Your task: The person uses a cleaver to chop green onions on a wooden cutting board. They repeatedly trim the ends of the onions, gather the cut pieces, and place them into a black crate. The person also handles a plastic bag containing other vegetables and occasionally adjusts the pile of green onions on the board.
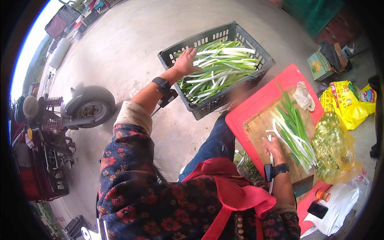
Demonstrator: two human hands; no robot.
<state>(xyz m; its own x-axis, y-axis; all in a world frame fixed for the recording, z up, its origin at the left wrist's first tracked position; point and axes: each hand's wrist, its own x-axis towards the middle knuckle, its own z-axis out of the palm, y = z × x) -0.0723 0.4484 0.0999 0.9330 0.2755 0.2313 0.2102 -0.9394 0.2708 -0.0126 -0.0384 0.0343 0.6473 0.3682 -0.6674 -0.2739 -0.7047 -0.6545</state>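
Observation:
My left hand (186,62) rests with spread fingers on the green onions (222,67) that fill a black plastic crate (192,107). In my right hand (272,147) is a thin white green-onion stalk (271,183), held over a wooden cutting board (255,132). Beside that hand a small pile of green onions (295,135) lies across the board. The board sits on a red plastic surface (240,111). A cleaver blade (303,186) lies flat at the board's near edge, partly hidden. At the far edge is a crumpled white cloth (303,96).
A yellow plastic bag of chopped greens (333,150) stands right of the board, near a yellow printed sack (345,102). A phone (317,210) and an orange-capped jar (323,195) lie at lower right. A three-wheeler's front wheel (91,109) stands at left.

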